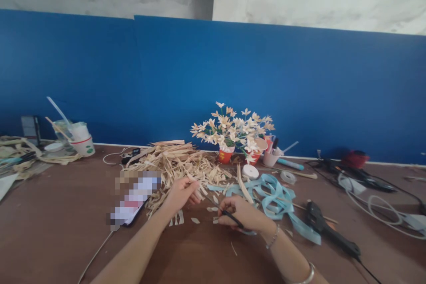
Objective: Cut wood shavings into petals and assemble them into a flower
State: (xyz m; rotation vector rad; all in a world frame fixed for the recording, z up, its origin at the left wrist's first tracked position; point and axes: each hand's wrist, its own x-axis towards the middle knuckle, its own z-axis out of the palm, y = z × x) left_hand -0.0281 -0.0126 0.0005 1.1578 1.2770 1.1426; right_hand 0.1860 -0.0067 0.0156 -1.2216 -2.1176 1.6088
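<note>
My left hand [181, 194] is closed in a pinch on a pale strip of dried husk [196, 190], partly hidden by the fingers. My right hand [242, 214] is wrapped round a pair of scissors [233, 219] with black handles, their blades pointing toward the left hand. Small petal-shaped cut pieces [195, 220] lie on the table below and between the hands. Just behind the left hand spreads a heap of dried husk [173, 159]. A light blue ribbon [274, 199] lies in loops beyond the right hand.
Pale flowers stand in a red pot [226, 155] at the back, near a white tape roll [250, 171]. A glue gun [328, 228] with its cord lies at right. A phone [138, 197] on a cable is at left. Behind runs a blue partition [266, 71].
</note>
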